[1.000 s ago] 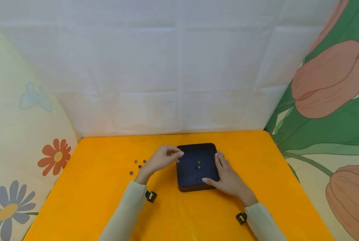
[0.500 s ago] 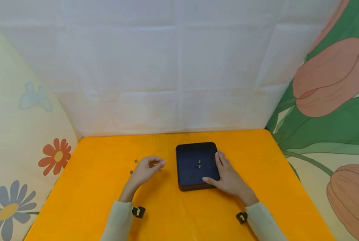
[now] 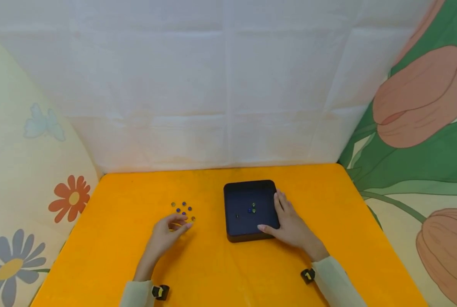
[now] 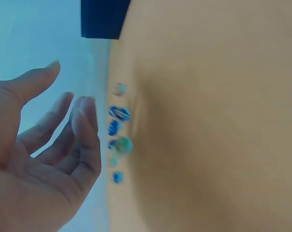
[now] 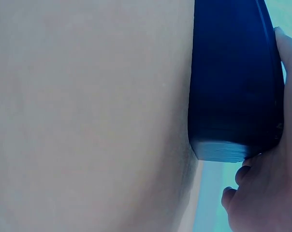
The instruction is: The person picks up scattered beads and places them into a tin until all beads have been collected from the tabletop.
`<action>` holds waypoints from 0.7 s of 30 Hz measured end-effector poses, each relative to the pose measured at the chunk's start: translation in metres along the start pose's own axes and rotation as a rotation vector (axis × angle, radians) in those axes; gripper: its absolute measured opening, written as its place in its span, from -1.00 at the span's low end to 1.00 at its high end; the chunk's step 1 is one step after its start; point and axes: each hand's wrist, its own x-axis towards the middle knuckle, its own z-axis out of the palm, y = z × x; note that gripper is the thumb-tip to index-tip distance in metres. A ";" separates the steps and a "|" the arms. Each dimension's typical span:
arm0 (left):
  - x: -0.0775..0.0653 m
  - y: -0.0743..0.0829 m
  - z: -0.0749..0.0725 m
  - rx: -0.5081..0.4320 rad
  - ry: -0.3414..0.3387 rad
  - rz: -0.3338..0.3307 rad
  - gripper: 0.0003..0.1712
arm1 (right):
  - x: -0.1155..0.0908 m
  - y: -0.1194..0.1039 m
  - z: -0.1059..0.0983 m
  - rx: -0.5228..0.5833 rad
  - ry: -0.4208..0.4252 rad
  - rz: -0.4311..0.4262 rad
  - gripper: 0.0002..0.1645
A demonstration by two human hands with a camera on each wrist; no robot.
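Several glass marbles, blue (image 3: 189, 209), amber (image 3: 193, 218) and yellowish, lie loosely grouped on the orange-covered table. My left hand (image 3: 167, 232) hovers at their near side. In the left wrist view, thumb and fingers of the left hand (image 4: 54, 164) are apart with nothing between them, beside the blurred marbles (image 4: 120, 113). A square dark tray (image 3: 247, 238) holds a small cluster of green (image 3: 253, 211) and blue (image 3: 249, 210) marbles and a dark marble (image 3: 237, 216) off to the left. My right hand (image 3: 293, 230) grips its near right corner, thumb over the rim, fingers along the outer side.
The orange tabletop (image 3: 213, 277) ends at the back against a white hanging sheet (image 3: 224, 106). Flower-printed cloths stand at the left (image 3: 29, 170) and right (image 3: 412, 170). A small dark band with a tag sits at each wrist.
My left hand has moved from the tray's left rim leftward and nearer, down to the loose marbles. The dark marble in the tray has rolled left. The right hand has stayed put.
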 end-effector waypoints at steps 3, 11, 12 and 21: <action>-0.006 -0.008 0.000 -0.006 0.037 -0.037 -0.57 | 0.000 0.000 -0.001 0.002 0.000 0.000 0.48; -0.016 -0.024 0.002 -0.011 0.073 -0.083 -0.54 | 0.002 0.000 -0.002 -0.009 -0.010 0.008 0.48; -0.016 -0.025 0.002 -0.010 0.070 -0.082 -0.53 | 0.003 0.001 -0.002 -0.009 -0.008 0.008 0.49; -0.014 -0.032 -0.003 0.023 0.051 -0.079 -0.51 | 0.002 0.001 -0.001 -0.005 -0.020 0.009 0.50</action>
